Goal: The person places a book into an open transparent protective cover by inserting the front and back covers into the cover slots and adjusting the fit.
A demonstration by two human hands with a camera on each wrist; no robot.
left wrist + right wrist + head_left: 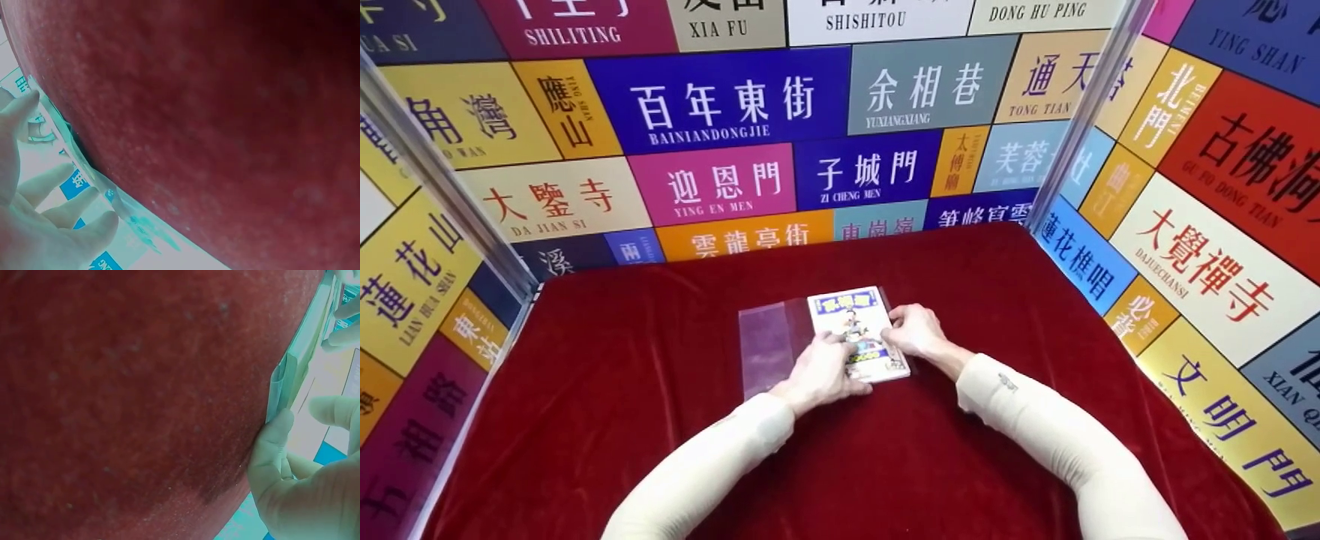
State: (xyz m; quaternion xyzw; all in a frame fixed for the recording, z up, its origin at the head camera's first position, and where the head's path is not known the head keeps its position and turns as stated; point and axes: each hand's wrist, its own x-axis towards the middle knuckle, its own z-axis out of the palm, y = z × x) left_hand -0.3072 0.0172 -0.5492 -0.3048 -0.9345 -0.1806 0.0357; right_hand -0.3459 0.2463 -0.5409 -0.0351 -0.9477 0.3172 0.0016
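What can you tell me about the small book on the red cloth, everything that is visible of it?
The book is a thin paperback with a colourful printed cover: a blue title band on top and a figure in the middle. It lies flat, cover up, near the middle of the red cloth, partly over a clear plastic sheet that sticks out to its left. The left hand rests on its lower left part; the right hand touches its right edge.

— What covers the surface (660, 390)?
— Dark red velvet-like cloth, evenly lit, spreading out to the panels on every side.
— And around the surface?
— Three upright panels: a back wall (750, 135), a left wall (412, 300) and a right wall (1207, 225), all tiled with bright place-name signs. Shiny metal posts (1080, 127) stand at the surface's far corners.
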